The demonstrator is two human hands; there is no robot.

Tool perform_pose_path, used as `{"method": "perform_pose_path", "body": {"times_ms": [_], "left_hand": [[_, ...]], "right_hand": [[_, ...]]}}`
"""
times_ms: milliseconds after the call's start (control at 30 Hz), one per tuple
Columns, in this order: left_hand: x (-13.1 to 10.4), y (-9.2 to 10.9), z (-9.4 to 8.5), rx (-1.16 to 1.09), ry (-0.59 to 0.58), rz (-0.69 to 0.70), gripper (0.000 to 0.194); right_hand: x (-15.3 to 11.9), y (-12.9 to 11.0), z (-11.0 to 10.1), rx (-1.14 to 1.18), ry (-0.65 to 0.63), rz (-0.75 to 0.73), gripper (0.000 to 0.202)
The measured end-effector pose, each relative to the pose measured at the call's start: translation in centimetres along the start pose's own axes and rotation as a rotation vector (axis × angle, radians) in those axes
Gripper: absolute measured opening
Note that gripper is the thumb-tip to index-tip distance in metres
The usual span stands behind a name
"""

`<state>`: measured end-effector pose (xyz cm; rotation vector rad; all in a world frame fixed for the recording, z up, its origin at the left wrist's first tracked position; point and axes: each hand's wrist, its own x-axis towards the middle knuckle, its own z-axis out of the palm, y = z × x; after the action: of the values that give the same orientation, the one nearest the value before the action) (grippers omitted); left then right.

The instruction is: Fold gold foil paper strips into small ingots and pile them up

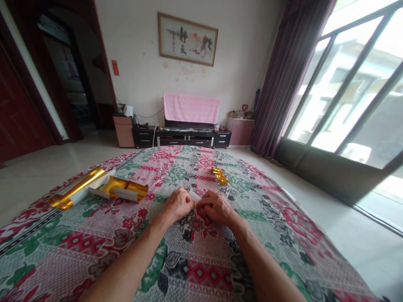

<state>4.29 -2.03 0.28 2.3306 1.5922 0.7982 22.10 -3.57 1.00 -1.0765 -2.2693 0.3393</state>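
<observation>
Both hands meet over the middle of the patterned tablecloth (208,247). My left hand (179,204) is closed, its fingertips pinching one side of a small paper piece (194,196) that shows white, with a speck of gold between the hands. My right hand (217,207) pinches the other side, fingers curled. Much of the piece is hidden by the fingers. Beyond my right hand lie several folded gold shapes (221,176) in a row. To the left rest curled gold sheets (124,189) with white backs, beside a longer gold roll (77,188).
Past the table's far edge stands a low black cabinet (189,137) with a pink cloth (191,107) over something on it. A framed picture (188,39) hangs on the wall. Purple curtains (283,79) and large windows are at the right, a red door (22,100) at the left.
</observation>
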Motion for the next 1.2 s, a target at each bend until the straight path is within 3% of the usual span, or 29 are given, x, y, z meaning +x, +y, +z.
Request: {"method": "perform_pose_path", "body": {"times_ms": [500,700,1033,1200], "left_hand": [[-0.1,-0.1,0.0,0.022,-0.004,0.032,0.021],[-0.1,0.1,0.3,0.051,0.051,0.03,0.018],[-0.2,-0.3,0.2,0.048,0.04,0.045,0.006],[-0.3,-0.1,0.1,0.057,0.011,0.045,0.01]], "right_hand": [[-0.6,0.1,0.4,0.02,0.06,0.018,0.035],[-0.4,-0.4,0.7,-0.042,0.105,0.005,0.027],[0.6,-1.5,2.4,-0.197,0.213,0.254,0.015],[0.6,-1.4,2.6,-0.21,0.19,0.21,0.009]]}}
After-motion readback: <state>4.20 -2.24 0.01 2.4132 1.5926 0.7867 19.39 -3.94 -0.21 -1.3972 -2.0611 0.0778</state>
